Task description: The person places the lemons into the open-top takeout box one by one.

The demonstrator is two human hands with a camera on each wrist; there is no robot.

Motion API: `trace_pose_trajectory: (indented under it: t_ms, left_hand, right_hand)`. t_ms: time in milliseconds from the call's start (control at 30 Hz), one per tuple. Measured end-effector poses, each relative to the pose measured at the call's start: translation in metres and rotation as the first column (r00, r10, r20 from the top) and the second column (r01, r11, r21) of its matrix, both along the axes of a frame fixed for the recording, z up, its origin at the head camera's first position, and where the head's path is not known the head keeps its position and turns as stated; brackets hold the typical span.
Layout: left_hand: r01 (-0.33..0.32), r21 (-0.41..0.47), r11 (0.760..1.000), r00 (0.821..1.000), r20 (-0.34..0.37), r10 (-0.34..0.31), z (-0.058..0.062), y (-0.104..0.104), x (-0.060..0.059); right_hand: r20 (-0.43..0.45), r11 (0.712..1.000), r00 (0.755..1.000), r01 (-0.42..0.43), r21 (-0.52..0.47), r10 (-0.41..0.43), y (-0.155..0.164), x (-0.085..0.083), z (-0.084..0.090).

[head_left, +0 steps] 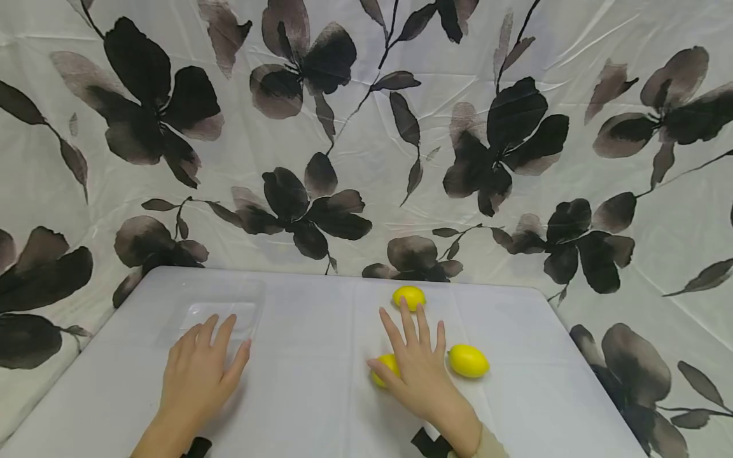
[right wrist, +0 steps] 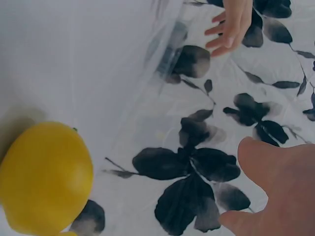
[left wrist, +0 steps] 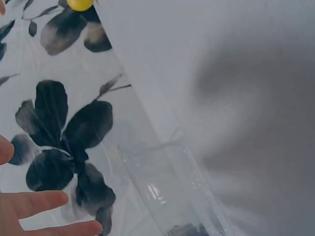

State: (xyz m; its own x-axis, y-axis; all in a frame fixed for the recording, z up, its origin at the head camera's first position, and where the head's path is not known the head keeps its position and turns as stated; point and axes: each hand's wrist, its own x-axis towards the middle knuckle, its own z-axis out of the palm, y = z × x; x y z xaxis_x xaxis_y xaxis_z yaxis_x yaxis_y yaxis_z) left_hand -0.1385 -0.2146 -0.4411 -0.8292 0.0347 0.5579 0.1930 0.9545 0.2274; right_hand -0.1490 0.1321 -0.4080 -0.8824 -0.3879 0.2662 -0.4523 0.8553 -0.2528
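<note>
Three yellow lemons lie on the white table [head_left: 309, 394]. My right hand [head_left: 415, 343] is spread flat, fingers straight, over the near lemon [head_left: 383, 370], which is half hidden beside the thumb. The far lemon [head_left: 408, 296] sits just past the fingertips, and the third lemon [head_left: 468, 360] lies to the hand's right. In the right wrist view a lemon [right wrist: 44, 177] lies apart from my fingers [right wrist: 280, 182]. My left hand [head_left: 212, 356] lies flat and holds nothing, its fingertips [left wrist: 44, 209] at the near edge of a clear plastic tray [head_left: 217, 313].
A floral cloth [head_left: 366, 127] with dark flowers hangs as a backdrop behind the table and along both sides. The clear tray [left wrist: 172, 191] stands near the table's back left corner. The far lemon [left wrist: 80, 4] lies close to the table's back edge.
</note>
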Motion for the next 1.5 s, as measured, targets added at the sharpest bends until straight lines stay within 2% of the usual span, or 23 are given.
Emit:
trace_pose_trajectory:
  t_ms: [167,400,500,633,933,1300,1500]
  left_hand:
    - [-0.019,0.021,1.0,1.0,-0.004,0.019,0.0,-0.012,-0.009]
    - [-0.082,0.066,0.994,0.994,0.082,0.076,0.004,-0.034,-0.017]
    - [-0.104,0.091,0.99,0.993,0.065,0.098,0.004,-0.043,-0.02]
    - [-0.127,0.127,0.984,0.991,0.048,0.122,0.002,-0.055,-0.024]
    - [-0.165,0.179,0.97,0.984,0.091,0.15,-0.009,-0.075,-0.029]
    - [-0.2,0.256,0.946,0.98,0.068,0.189,-0.023,-0.088,-0.035]
    - [-0.178,0.331,0.927,0.983,0.107,0.15,-0.026,-0.098,-0.035]
  right_hand:
    - [-0.018,1.0,1.0,-0.008,-0.003,0.008,-0.008,-0.005,0.003]
    - [0.026,0.998,0.999,-0.035,-0.052,0.036,-0.025,-0.009,0.01]
    - [0.036,0.995,0.997,-0.059,-0.082,0.062,-0.033,-0.011,0.012]
    - [0.062,0.992,0.995,-0.078,-0.1,0.084,-0.042,-0.013,0.014]
    - [0.11,0.983,0.986,-0.104,-0.153,0.122,-0.064,-0.021,0.014]
    - [0.146,0.932,0.978,-0.092,-0.349,0.151,-0.102,-0.04,0.003]
    - [0.162,0.899,0.969,-0.101,-0.426,0.186,-0.122,-0.05,-0.008]
